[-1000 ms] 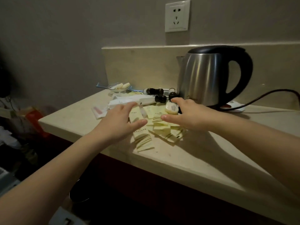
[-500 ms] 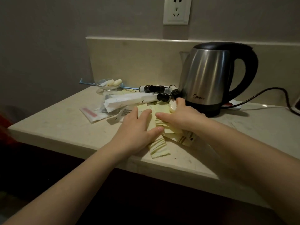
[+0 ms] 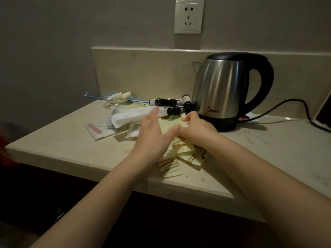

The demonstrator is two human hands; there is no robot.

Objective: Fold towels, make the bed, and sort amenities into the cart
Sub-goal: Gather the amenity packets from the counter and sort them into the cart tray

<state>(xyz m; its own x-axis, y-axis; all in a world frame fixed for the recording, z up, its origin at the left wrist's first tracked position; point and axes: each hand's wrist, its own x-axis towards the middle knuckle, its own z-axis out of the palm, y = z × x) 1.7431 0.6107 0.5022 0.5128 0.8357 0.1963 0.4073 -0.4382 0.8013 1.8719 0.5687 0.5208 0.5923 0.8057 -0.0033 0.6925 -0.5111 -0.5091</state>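
Counter: pale stone counter (image 3: 62, 140) against a grey wall, dim light; wall socket (image 3: 189, 16) above and left of the kettle (image 3: 220, 90); the kettle's cord (image 3: 286, 104) trails off to its right
Head view, sachets: heap of yellow sachets (image 3: 186, 153) lying in front of the kettle and a bit left, near the counter edge; my guess is they're being raked into one stack so they lift in one go
Left hand: left hand (image 3: 152, 135) left of the kettle, fingers straight and spread, lying flat over the heap; looks like it's pinning and herding the loose ones
Right hand: right hand (image 3: 197, 129) just in front of the kettle base, fingers curled, tips pinching a small white round piece (image 3: 184, 117); thumbs of both hands nearly meet
Other amenities: dark-capped bottles (image 3: 172, 102) lying on their sides just left of the kettle; long white packet (image 3: 136, 115) further left; glass dish (image 3: 116, 98) at the back, well left
Cart: not in view, so nothing sorted into it from here
Writing: "Midea" on the kettle body; barcode on a small packet (image 3: 136, 128) beside the left hand; print on the long white packet is too small to read
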